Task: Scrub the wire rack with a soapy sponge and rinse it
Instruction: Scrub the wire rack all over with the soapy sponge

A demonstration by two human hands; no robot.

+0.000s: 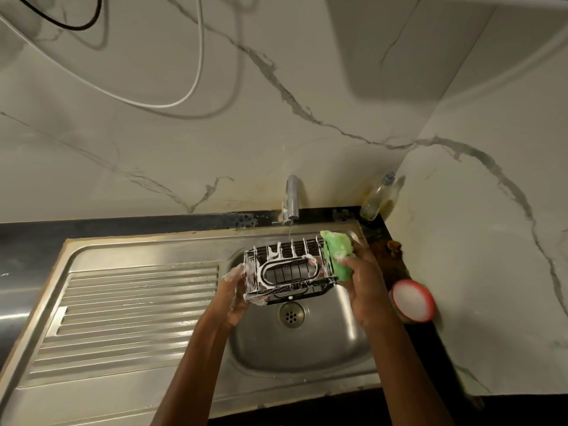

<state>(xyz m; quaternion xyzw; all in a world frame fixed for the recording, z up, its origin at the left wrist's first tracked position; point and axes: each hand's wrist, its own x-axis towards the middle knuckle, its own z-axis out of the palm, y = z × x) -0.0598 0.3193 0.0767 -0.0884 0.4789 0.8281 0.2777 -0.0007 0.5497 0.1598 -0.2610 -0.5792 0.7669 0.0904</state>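
The scrubbing step is under way. The left hand [238,279] is gripping the left end of the wire rack [287,273], holding it above the sink [301,342] bowl, just under the tap [291,199]. The right hand [358,272] is clamping the green sponge [338,255] against the rack's right end. Suds are coating the near wires. A thin trickle is falling from the tap. Next, probably, the remaining wires need working over, then a stronger flow for rinsing.
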